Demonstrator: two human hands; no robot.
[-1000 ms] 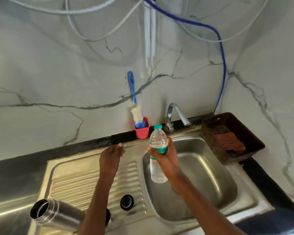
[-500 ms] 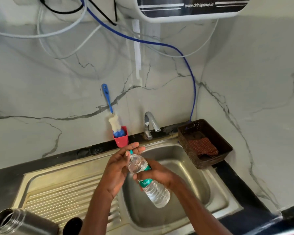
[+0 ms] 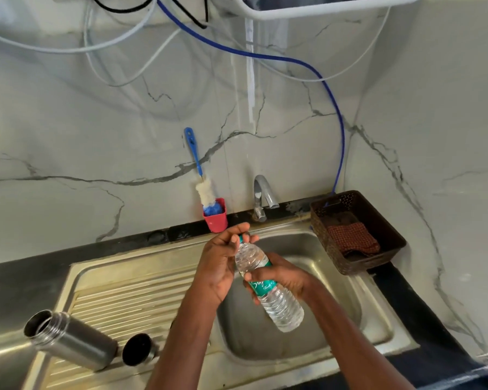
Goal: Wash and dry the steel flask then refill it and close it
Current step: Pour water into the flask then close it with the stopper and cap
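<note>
water bottle (image 3: 268,285) tilted as before, left hand (image 3: 223,263) still gripping its cap

A single head-worn wide-angle camera is looking forward and down from above the sink (image 3: 372,330), sitting close over both forearms. It is facing the marble wall (image 3: 96,130), taking in the tap (image 3: 261,197) and the surface (image 3: 9,285) at left.
</note>
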